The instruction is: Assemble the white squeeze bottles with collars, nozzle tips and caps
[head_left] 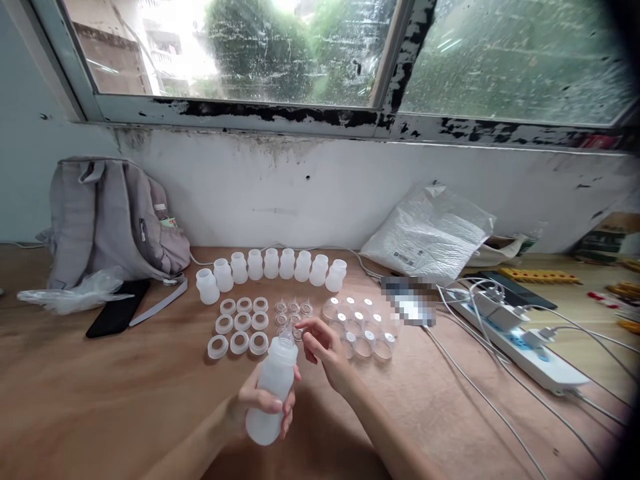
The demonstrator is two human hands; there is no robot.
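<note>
My left hand (257, 398) is wrapped round a translucent white baby bottle (273, 393), tilted a little to the right above the table. A clear silicone nipple (287, 333) shows at the bottle's mouth; how it is seated cannot be told. Close to the right of that mouth is my right hand (323, 350), index finger reaching toward the nipple, other fingers loosely curled, nothing visible in them. Beyond my hands lie several white collar rings (243, 321) in rows. More clear nipples (293, 307) are partly hidden behind the bottle and my right hand. Clear dome caps (359, 327) lie to the right.
Several white bottles (271, 263) stand in an arc near the wall. At left are a grey backpack (95, 213), a plastic bag (75, 293) and a black phone-like slab (117, 310). A silvery packet (425, 233), a power strip (530, 353) and trailing cables occupy the right.
</note>
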